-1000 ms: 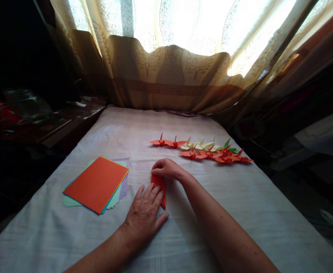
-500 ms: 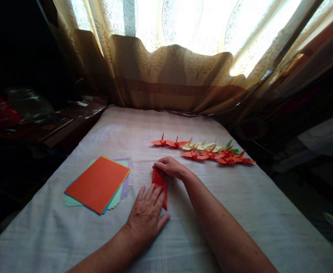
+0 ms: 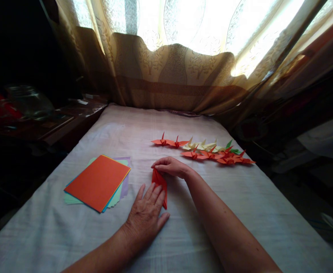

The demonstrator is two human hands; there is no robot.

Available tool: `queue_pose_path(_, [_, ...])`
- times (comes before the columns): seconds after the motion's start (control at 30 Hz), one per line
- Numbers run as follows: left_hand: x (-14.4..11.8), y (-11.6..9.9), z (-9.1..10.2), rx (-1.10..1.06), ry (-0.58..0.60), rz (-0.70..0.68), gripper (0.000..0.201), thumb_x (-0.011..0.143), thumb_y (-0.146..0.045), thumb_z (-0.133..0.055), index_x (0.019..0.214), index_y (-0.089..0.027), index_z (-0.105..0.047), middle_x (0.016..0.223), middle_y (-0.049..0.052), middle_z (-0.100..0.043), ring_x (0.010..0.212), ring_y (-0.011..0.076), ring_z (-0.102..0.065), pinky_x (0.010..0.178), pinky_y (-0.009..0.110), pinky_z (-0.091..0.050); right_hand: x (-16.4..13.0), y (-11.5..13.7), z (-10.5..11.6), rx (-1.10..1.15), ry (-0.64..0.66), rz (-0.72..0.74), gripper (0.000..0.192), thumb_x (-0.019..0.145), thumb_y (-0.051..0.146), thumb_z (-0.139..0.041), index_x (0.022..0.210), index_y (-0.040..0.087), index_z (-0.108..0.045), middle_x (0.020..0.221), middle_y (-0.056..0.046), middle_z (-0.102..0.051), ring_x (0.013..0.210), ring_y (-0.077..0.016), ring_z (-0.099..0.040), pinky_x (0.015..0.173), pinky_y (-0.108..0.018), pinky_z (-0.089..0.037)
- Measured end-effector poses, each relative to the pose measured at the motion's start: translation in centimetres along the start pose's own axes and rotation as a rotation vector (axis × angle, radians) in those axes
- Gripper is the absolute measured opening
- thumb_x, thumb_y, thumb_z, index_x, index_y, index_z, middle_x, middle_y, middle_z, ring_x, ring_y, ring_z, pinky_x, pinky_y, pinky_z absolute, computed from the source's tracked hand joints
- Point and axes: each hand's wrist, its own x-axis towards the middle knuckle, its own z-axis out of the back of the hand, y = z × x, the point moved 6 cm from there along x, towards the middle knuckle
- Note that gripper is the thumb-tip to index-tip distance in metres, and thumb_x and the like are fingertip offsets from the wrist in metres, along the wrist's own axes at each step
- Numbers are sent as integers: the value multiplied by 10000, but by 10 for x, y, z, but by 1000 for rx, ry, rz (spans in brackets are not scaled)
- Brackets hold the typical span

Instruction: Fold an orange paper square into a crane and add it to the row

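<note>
Flat and spread, palm down, the left hand (image 3: 145,210) rests with its fingertips on a folded red paper (image 3: 159,179), holding nothing in a grip. Its thumb points out to the right, on the pale cloth (image 3: 269,208) just beside the paper. At the far end of the same piece is the right hand (image 3: 170,167), its fingers bent and thumb and forefinger drawn close together at the narrow tip; whether they pinch the tip or only press it, I cannot tell. The folded red paper lies lengthwise on the cloth, between the stack of sheets and the folded birds, partly hidden under the left fingers.

Judging by what lies here, the work is well along. To the far right, a cluster of finished birds sits close together, many touching or overlapping: red birds (image 3: 194,155), cream birds (image 3: 202,146) and a green bird (image 3: 234,150). The piece under the hands looks partly folded: it is a slim shape with creases, without the spread wings that the finished ones have. To the left, apart from the hands, lies the stack of unfolded paper, an orange sheet (image 3: 98,184) on top with pale green sheets (image 3: 72,198) and a purple sheet (image 3: 125,185) sticking out beneath; none of what shows there is folded.
</note>
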Motion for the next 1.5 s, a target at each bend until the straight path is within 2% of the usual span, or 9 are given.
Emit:
queue_pose_path(0.27, [2, -1, 2, 7, -6, -8, 568, 949, -541, -471, 1374, -170, -538, 1398, 123, -573, 1317, 325, -488, 1129, 555, -290, -3, 10, -3, 55, 79, 13, 94, 766, 257, -716, 801, 170, -710, 657, 49, -621, 591, -71, -515, 597, -182, -414])
queue_pose_path(0.67, [2, -2, 5, 36, 21, -14, 591, 962, -555, -434, 1398, -164, -511, 1415, 121, -556, 1332, 317, -468, 1121, 538, -292, 8, 5, -2, -18, 32, 14, 86, 755, 235, -689, 775, 152, -702, 630, 45, -603, 554, -67, -493, 552, -185, -392])
queue_pose_path(0.8, [2, -3, 4, 61, 33, -15, 582, 967, -554, -426, 1390, -165, -516, 1414, 111, -559, 1334, 310, -465, 1121, 528, -292, 11, 8, 2, -175, -52, 52, 158, 768, 199, -645, 893, 164, -734, 654, 36, -634, 551, -77, -510, 554, -193, -408])
queue_pose_path(0.87, [2, -3, 4, 62, 29, -14, 589, 966, -559, -424, 1384, -156, -523, 1410, 114, -563, 1336, 314, -463, 1121, 533, -290, 10, 9, 3, -241, -107, 78, 167, 762, 176, -634, 888, 172, -745, 678, 25, -656, 589, -90, -538, 588, -202, -420])
queue_pose_path(1.07, [2, -4, 1, 46, 23, -17, 586, 966, -551, -431, 1370, -140, -540, 1398, 128, -572, 1329, 326, -470, 1114, 547, -293, 1, 20, 1, -644, -348, 282, 248, 763, 152, -628, 954, 226, -768, 748, 3, -726, 710, -146, -637, 697, -244, -450])
queue_pose_path(1.17, [2, -3, 1, 37, 26, -18, 583, 967, -552, -429, 1376, -150, -534, 1408, 127, -562, 1335, 326, -464, 1120, 541, -289, 5, 15, 2, -581, -409, 272, 207, 783, 170, -627, 931, 218, -764, 792, -14, -746, 753, -160, -667, 727, -254, -472])
queue_pose_path(1.27, [2, -3, 2, 32, 33, -19, 580, 968, -545, -429, 1385, -153, -523, 1426, 125, -545, 1341, 321, -458, 1127, 527, -288, 9, 6, 8, -482, -450, 244, 243, 861, 186, -539, 1008, 197, -732, 828, -26, -752, 756, -146, -684, 710, -239, -494])
queue_pose_path(1.37, [2, -2, 3, 29, 41, -14, 575, 966, -541, -434, 1390, -163, -518, 1427, 120, -545, 1342, 317, -458, 1132, 520, -286, 7, -1, 11, -453, -421, 240, 268, 910, 229, -483, 1033, 182, -717, 811, -23, -749, 732, -135, -686, 678, -224, -499])
queue_pose_path(1.5, [3, -2, 3, 35, 41, -14, 565, 967, -535, -429, 1385, -168, -526, 1401, 121, -568, 1333, 315, -469, 1132, 518, -288, -3, -5, 4, -474, -307, 236, 208, 871, 302, -577, 904, 191, -749, 788, 1, -747, 718, -135, -669, 650, -212, -485])
